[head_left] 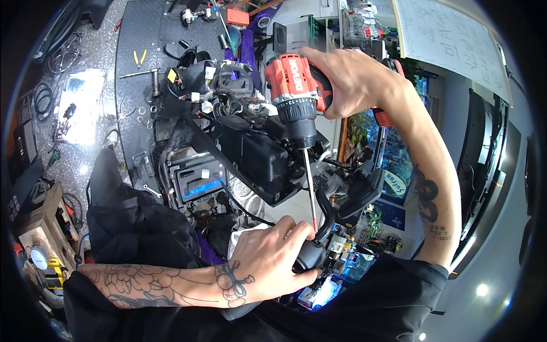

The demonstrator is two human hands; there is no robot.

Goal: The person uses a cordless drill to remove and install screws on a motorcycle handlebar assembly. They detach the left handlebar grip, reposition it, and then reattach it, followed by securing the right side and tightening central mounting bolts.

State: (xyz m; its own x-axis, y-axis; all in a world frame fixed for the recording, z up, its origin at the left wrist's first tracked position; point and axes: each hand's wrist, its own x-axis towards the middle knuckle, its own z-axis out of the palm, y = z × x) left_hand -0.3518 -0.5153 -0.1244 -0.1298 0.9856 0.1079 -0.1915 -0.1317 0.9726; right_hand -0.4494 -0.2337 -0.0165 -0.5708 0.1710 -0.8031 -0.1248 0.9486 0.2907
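My right hand (347, 80) is wrapped round the handle of a red and black cordless drill (292, 85), held upright with its chuck downward. From the chuck a long thin driver bit (309, 182) runs down, its reddish tip close to my left fingertips. My left hand (273, 259) grips a black rounded part (310, 256), whose exact kind I cannot make out. A curved black stem (326, 214) rises just beside the bit. Whether the tip sits in a screw is hidden by my fingers.
A partly stripped motorbike (250, 148) with loose wiring stands ahead. On the grey ribbed platform (137, 34) lie yellow-handled pliers (139, 57), a long-handled socket tool (155, 82) and several metal rings. A wooden stand (48, 228) is at the left, and a whiteboard (456, 45) at upper right.
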